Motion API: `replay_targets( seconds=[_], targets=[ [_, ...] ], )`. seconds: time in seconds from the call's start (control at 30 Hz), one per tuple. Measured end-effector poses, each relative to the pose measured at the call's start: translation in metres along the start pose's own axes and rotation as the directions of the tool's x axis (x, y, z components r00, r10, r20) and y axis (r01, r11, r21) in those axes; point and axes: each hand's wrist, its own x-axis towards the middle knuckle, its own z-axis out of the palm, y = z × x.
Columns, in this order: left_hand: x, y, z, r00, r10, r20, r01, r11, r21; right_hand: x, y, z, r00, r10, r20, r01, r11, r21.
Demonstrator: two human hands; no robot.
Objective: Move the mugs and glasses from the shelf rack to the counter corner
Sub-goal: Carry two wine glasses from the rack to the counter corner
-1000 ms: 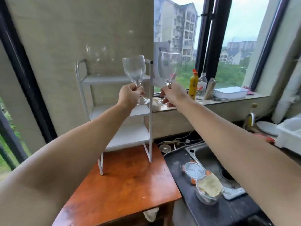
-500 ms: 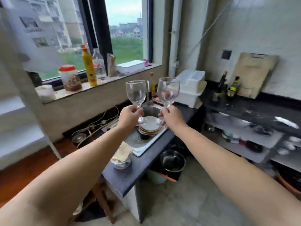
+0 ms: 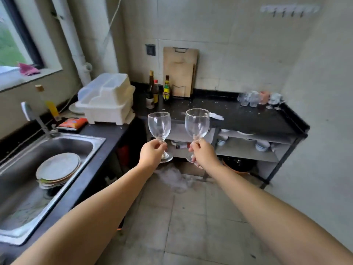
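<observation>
My left hand (image 3: 151,153) grips the stem of a clear wine glass (image 3: 159,126), held upright over the floor. My right hand (image 3: 203,153) holds a second clear wine glass (image 3: 197,121) by its stem, also upright, a little higher. Both glasses hang in front of the black counter (image 3: 248,119). In its far right corner stands a cluster of glasses and mugs (image 3: 259,98), one of them pink. The shelf rack is out of view.
A steel sink (image 3: 57,150) with stacked plates (image 3: 58,168) is at left, beside a white dish rack (image 3: 108,98). Bottles (image 3: 152,92) and cutting boards (image 3: 180,71) stand at the counter's back. Bowls sit on shelves under the counter. Tiled floor (image 3: 191,217) lies ahead.
The view has swung right from the shelf rack, past the window and sink, to the black counter. Both hands kept their wine glasses and carried them along.
</observation>
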Motion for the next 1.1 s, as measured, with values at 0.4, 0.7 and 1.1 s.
replay_targets(
  seconds=[0.4,0.7,1.1],
  targets=[
    [0.117,0.055,0.192,0.935,0.125,0.333,-0.145,0.989,0.037,0.112,0.081,-0.148,0.929,0.190,-0.317,-0.196,0.981,0.014],
    [0.226,0.119,0.313,0.856,0.186,0.483,-0.227,0.974,0.026,0.210,0.102,-0.237,0.834,0.252,-0.491,-0.224,0.968,0.115],
    [0.311,0.171,0.519,0.805,0.160,0.572,-0.171,0.985,-0.035,0.341,0.181,-0.398,0.797,0.278,-0.537,-0.274,0.958,0.089]
  ],
)
